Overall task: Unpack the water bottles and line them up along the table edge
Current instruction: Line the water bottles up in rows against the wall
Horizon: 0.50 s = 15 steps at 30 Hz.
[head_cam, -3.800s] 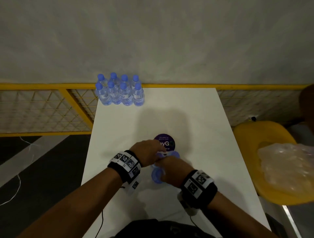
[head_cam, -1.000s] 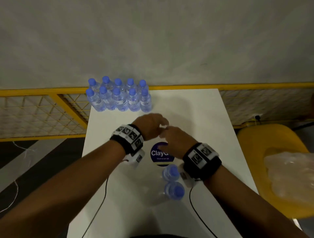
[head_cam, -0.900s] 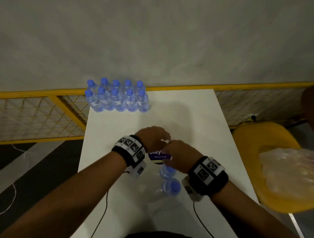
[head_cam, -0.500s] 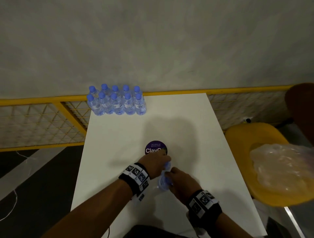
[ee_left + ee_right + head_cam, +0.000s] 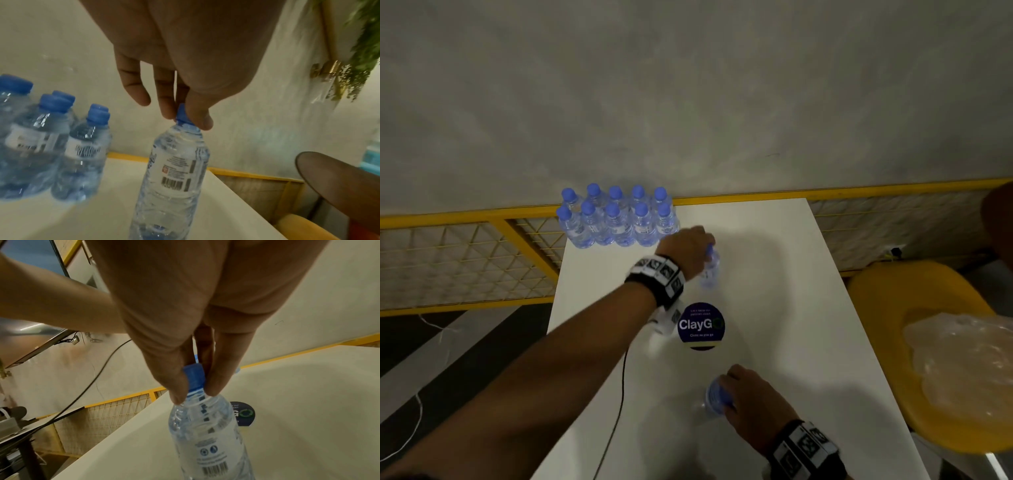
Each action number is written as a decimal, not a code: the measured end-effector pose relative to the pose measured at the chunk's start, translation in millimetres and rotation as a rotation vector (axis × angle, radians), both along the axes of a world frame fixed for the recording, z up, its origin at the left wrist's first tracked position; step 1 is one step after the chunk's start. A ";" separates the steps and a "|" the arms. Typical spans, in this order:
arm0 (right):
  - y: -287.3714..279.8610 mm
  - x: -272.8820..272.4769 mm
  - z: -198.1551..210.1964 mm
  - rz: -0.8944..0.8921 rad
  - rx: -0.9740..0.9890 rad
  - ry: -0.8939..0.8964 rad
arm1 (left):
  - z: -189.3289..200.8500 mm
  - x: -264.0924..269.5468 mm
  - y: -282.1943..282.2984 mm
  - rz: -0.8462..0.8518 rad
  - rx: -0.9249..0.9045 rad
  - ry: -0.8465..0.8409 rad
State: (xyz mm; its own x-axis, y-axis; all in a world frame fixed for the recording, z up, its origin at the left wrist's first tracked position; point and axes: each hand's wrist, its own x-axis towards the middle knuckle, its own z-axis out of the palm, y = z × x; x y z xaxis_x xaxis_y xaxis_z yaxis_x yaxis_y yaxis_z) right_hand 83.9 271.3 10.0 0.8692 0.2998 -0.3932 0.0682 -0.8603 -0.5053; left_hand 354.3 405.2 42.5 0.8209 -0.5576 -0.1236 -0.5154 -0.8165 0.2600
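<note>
Under right hand (image 5: pixel 751 397): bottle (image 5: pixel 716 399) body hidden, cap showing.

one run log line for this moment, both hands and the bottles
left hand: pinches cap of carried bottle near bottle group | right hand: pinches cap of near bottle | table

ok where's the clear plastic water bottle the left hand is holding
In the head view the clear plastic water bottle hangs from the left hand by its blue cap, just right of the block of blue-capped bottles at the white table's far edge.
</note>
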 end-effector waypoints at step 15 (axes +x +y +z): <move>-9.1 45.9 5.2 0.141 -0.147 0.233 | -36.4 208.5 -22.0 0.122 0.398 -0.060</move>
State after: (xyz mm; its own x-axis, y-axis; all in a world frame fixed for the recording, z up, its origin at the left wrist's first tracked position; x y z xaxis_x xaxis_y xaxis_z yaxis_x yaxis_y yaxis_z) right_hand 129.8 262.2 15.2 0.7043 0.3363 -0.6252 0.0890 -0.9156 -0.3922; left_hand 562.8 383.3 6.1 0.8901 -0.3747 -0.2594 -0.4138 -0.9030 -0.1158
